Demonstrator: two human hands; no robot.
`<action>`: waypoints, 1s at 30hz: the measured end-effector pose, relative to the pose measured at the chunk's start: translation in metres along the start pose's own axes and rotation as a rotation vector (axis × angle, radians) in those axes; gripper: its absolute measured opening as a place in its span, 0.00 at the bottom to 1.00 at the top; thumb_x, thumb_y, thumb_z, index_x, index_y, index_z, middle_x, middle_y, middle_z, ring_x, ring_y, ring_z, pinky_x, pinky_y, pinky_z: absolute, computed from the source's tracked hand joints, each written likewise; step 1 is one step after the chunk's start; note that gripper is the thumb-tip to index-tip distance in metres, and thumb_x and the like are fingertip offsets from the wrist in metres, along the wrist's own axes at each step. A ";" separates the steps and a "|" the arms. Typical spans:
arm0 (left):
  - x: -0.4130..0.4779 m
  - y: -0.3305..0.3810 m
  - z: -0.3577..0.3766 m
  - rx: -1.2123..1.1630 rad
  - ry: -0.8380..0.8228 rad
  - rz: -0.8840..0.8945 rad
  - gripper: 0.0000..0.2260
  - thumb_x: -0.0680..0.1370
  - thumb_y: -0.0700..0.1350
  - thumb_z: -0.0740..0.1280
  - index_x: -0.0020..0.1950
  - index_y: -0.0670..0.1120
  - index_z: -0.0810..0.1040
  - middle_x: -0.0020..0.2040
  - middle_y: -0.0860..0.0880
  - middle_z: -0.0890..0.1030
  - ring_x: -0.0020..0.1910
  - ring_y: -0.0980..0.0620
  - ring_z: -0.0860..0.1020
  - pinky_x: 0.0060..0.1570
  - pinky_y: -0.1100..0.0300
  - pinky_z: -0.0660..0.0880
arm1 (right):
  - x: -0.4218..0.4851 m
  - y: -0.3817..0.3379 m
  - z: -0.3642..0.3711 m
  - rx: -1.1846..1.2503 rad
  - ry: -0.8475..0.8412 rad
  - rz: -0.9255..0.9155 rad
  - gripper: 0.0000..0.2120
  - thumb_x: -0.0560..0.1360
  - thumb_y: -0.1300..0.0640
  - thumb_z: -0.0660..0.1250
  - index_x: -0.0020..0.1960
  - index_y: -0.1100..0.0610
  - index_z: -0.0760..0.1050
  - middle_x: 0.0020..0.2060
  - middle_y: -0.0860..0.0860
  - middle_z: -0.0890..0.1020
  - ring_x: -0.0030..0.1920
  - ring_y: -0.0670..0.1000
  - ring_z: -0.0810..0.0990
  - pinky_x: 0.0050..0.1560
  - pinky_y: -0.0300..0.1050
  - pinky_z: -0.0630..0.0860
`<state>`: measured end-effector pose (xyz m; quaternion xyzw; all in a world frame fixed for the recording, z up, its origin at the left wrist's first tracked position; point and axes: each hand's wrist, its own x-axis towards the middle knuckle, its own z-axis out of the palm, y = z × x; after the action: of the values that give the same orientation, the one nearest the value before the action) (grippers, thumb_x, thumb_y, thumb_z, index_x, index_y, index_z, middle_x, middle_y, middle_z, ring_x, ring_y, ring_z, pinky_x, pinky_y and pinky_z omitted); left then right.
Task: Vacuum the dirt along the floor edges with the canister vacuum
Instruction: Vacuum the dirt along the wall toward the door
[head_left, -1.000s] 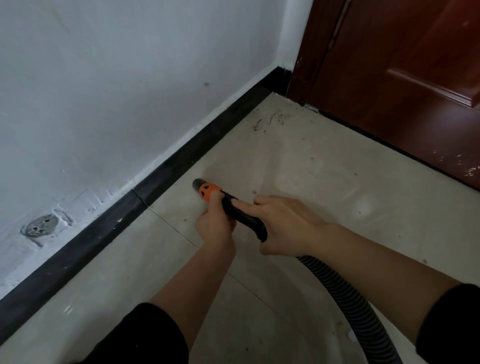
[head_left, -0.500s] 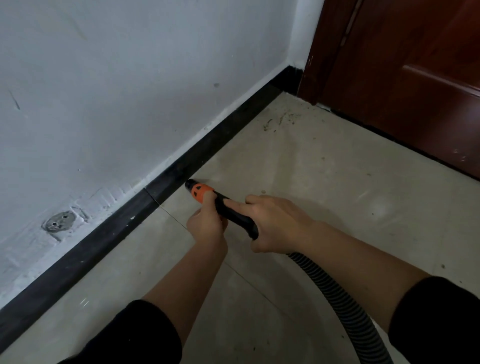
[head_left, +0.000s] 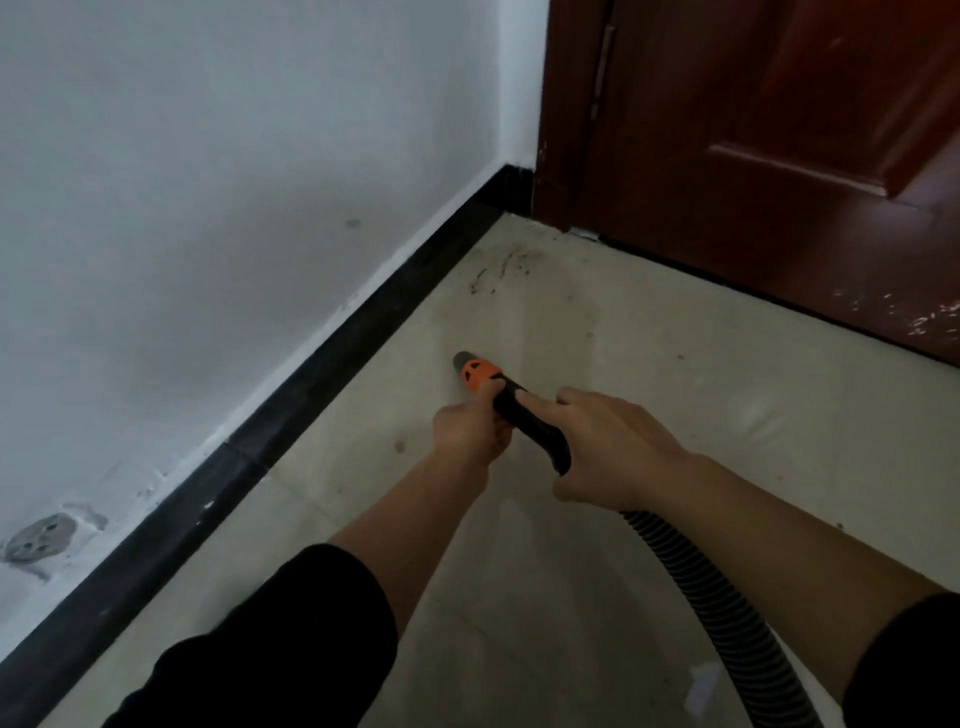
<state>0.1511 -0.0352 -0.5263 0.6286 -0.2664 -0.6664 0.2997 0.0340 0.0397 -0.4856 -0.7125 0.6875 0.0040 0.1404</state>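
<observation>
Head view: both left hand (head_left: 470, 431) and right hand (head_left: 610, 452) grip the nozzle (head_left: 537, 431) near the skirting board (head_left: 311, 374). Advise keeping the tip low and following that board to the dirt (head_left: 501, 267) beyond.

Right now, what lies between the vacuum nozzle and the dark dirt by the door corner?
Only bare pale floor: the head view shows nothing between the nozzle and the dirt.

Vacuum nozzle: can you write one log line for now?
left hand grips nozzle | right hand grips handle | dirt patch ahead by door, unreached
</observation>
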 end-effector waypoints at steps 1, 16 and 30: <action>0.002 0.000 0.009 0.020 -0.022 -0.003 0.12 0.76 0.46 0.71 0.39 0.37 0.77 0.27 0.46 0.73 0.23 0.53 0.72 0.32 0.60 0.72 | -0.002 0.008 0.001 0.009 0.008 0.024 0.45 0.67 0.51 0.71 0.76 0.40 0.48 0.42 0.47 0.66 0.36 0.48 0.67 0.29 0.40 0.59; 0.068 0.059 0.076 0.228 -0.198 -0.018 0.14 0.77 0.44 0.71 0.54 0.33 0.77 0.40 0.39 0.82 0.36 0.48 0.82 0.31 0.61 0.79 | 0.050 0.062 -0.017 0.155 0.010 0.208 0.47 0.68 0.52 0.73 0.78 0.43 0.47 0.46 0.47 0.66 0.44 0.49 0.68 0.39 0.43 0.65; 0.098 0.073 0.074 0.056 -0.142 0.011 0.10 0.76 0.45 0.72 0.40 0.40 0.79 0.40 0.42 0.83 0.37 0.50 0.82 0.35 0.63 0.79 | 0.099 0.062 -0.029 0.137 -0.016 0.181 0.49 0.66 0.52 0.74 0.78 0.42 0.48 0.46 0.49 0.70 0.43 0.51 0.72 0.38 0.45 0.72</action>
<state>0.0789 -0.1583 -0.5337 0.5865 -0.3089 -0.6998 0.2662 -0.0273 -0.0643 -0.4897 -0.6362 0.7465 -0.0249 0.1935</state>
